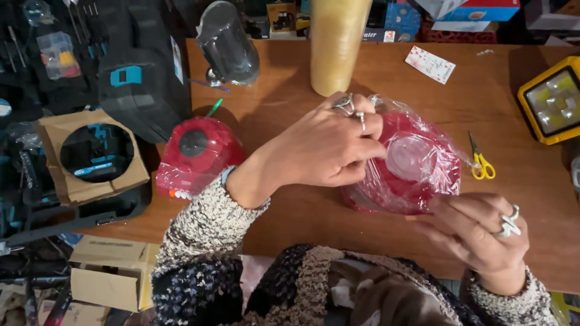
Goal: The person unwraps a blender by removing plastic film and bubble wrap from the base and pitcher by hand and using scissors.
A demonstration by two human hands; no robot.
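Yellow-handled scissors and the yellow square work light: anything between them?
Nothing: head view shows bare brown wooden table between the yellow-handled scissors and yellow square work light.

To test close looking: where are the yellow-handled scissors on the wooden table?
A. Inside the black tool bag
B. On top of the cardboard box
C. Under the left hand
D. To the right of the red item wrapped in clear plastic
D: the scissors lie flat on the table just right of the red wrapped item, untouched by either hand.

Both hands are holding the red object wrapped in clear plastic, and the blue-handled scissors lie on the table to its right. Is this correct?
Not quite: the head view shows the scissors have yellow handles, not blue. The rest holds: left hand and right hand hold the plastic-wrapped red object.
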